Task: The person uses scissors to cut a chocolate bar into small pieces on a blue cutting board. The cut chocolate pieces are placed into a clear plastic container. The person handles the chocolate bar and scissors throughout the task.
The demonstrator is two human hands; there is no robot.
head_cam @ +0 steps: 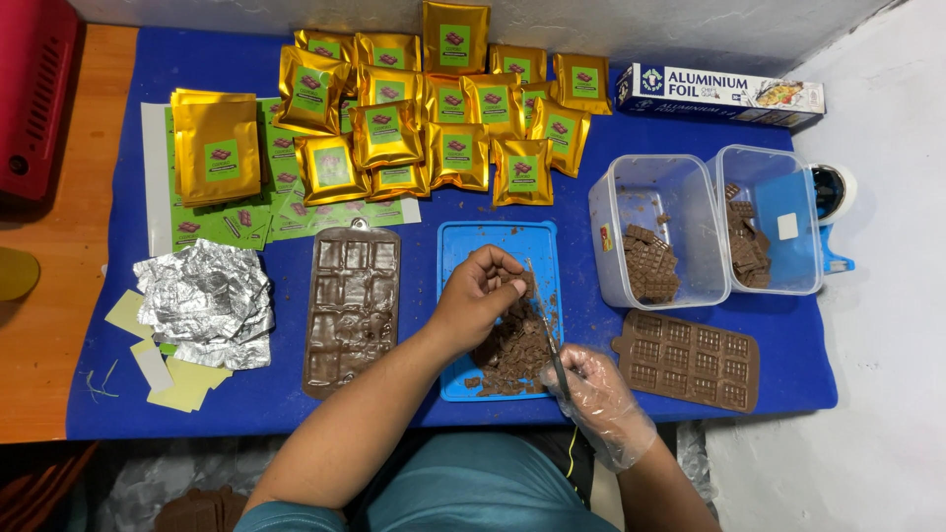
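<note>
My left hand is bare and pinches a small piece of chocolate over a blue cutting board. A pile of chocolate scraps lies on the board under it. My right hand wears a clear plastic glove and grips a thin knife whose blade points up across the board toward the left hand. A brown silicone mould with large cells lies left of the board. A second brown mould with small gridded cells lies right of it.
Several gold foil pouches with green labels lie at the back. Crumpled foil sits at left. Two clear tubs with chocolate pieces stand at right, a foil box behind them, and a tape dispenser beyond.
</note>
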